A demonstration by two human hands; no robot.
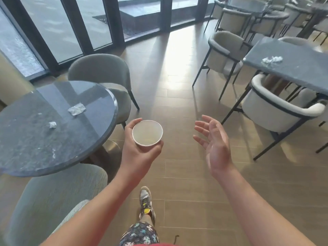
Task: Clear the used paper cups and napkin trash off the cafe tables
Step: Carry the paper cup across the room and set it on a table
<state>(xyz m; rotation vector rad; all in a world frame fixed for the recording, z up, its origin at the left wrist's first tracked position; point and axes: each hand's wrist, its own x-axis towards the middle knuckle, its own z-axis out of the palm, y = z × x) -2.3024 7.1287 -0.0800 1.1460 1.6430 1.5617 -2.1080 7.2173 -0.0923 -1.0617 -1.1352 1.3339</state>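
Observation:
My left hand [137, 151] grips a white paper cup [147, 133] from below, its mouth facing up, over the floor between the tables. My right hand [213, 141] hangs beside it, palm turned inward, fingers spread and holding nothing. On the round dark table [35, 153] at my left lie a flattened napkin [76, 109] and a small crumpled napkin ball [52, 124]. A crumpled napkin [272, 60] lies on the rectangular dark table [292, 71] at my right.
A grey chair [104, 73] stands behind the round table and another grey chair [44, 201] sits close at my lower left. White armchairs [276, 110] ring the rectangular table. Wooden floor [177, 96] runs ahead toward the glass doors [88, 20]. My foot [146, 201] is below.

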